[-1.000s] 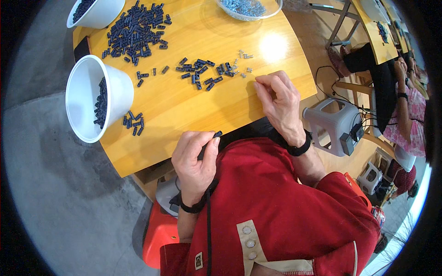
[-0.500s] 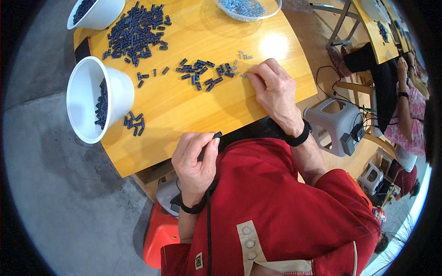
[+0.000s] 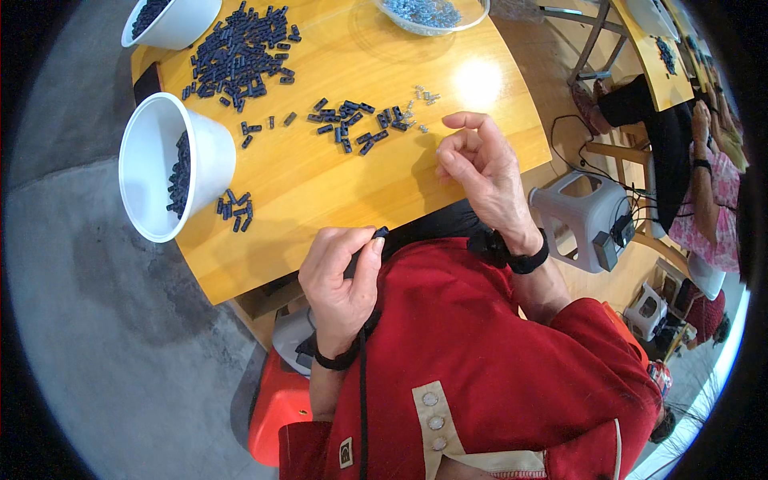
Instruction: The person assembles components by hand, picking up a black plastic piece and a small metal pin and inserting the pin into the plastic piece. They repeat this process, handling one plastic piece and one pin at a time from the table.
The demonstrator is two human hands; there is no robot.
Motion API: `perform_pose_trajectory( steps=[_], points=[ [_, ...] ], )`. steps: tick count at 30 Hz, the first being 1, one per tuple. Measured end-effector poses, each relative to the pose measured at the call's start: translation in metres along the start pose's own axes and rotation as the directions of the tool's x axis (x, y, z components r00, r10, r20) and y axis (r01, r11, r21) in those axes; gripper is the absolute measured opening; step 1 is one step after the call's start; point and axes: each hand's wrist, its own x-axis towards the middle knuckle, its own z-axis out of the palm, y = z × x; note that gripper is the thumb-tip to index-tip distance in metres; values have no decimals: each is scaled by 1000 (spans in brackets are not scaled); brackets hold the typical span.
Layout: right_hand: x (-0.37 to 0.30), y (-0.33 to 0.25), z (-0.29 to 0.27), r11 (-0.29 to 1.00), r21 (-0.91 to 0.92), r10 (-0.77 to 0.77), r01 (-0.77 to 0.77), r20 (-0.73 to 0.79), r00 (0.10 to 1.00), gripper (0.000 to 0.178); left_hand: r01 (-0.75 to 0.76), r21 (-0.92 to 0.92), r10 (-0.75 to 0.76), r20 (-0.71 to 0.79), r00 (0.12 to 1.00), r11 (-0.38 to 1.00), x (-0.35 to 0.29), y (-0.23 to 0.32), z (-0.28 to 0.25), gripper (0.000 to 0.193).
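My left hand (image 3: 340, 276), near the table's front edge, pinches a small black plastic cylinder (image 3: 381, 232) between thumb and fingertips. My right hand (image 3: 484, 172) hovers over the table's right side with the thumb against curled fingers and the index finger bent away. Whatever lies in that pinch, if anything, is too small to make out. Beyond it lie several tiny silvery pieces (image 3: 422, 96). Left of those, a loose group of black plastic cylinders (image 3: 348, 120) lies scattered on the wood. A few more black cylinders (image 3: 234, 212) rest by the white tub.
A white tub (image 3: 212, 152) lies tilted at the table's left edge, black pieces inside. Behind it are a large black heap (image 3: 240, 56) and another white tub (image 3: 188, 20). A clear bowl (image 3: 448, 30) holds bluish bits. Right of the table stands a grey stool (image 3: 580, 220) with cables.
My right hand has drawn back toward me from the tiny silvery pieces, and its index finger has lifted away. The left hand keeps its pinch on the black cylinder.
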Motion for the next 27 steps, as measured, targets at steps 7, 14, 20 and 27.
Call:
perform_pose_trajectory(
  steps=[7,14,20,27],
  points=[
    [-13,-3,4,837,471,138,-278,310,941,15,65,-119,-65,6,998,991,-2,15,-6,15],
    [-21,-3,20,699,622,16,-353,480,877,12,-4,-209,-4,-35,999,978,-8,12,-8,16],
    [-26,-5,23,710,574,61,-408,527,848,11,10,-232,-18,-32,999,973,-9,16,-9,16],
    [-32,-14,23,793,486,90,-367,502,860,10,-41,-220,29,-57,998,975,-9,14,-10,18]
  ],
)
